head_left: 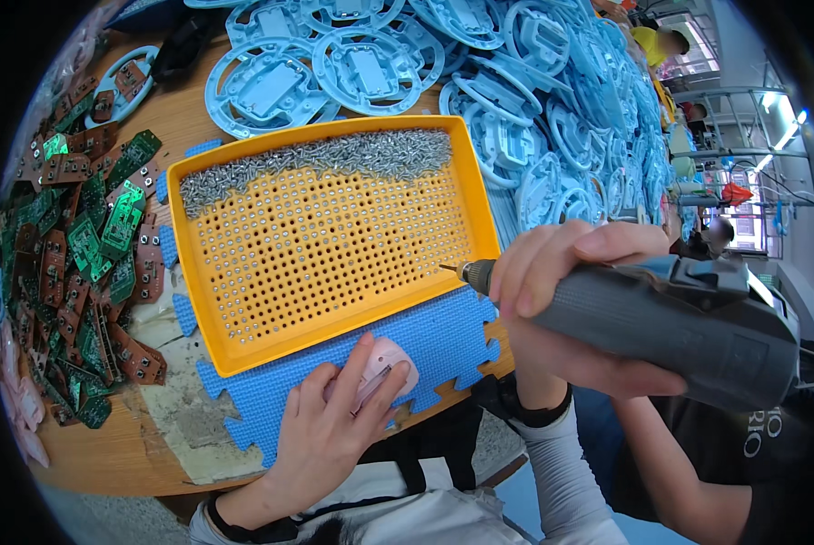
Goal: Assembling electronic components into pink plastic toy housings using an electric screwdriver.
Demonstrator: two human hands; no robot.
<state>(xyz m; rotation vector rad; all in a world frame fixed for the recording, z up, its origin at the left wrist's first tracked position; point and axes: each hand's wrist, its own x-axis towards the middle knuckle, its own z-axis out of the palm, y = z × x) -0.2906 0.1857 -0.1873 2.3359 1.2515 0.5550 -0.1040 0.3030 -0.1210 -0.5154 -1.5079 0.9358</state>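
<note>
My right hand (552,282) is wrapped round a dark grey electric screwdriver (670,322), held level above the right side of a yellow tray (334,357). Its thin bit points left, over the tray's right part. Rows of small holes cover the tray floor, many with screws standing in them, and a heap of loose silver screws (334,159) lies along its far side. Below the tray, my left hand (325,431) grips a small pink plastic shell (404,356) against a blue foam mat (443,331). Fingers partly cover the shell.
Green and brown circuit boards (89,245) pile up on the left, with pink parts (27,404) at the table's edge. Many light-blue plastic frames (366,73) are heaped at the far side and right. A person in a black shirt (743,459) is close on the right.
</note>
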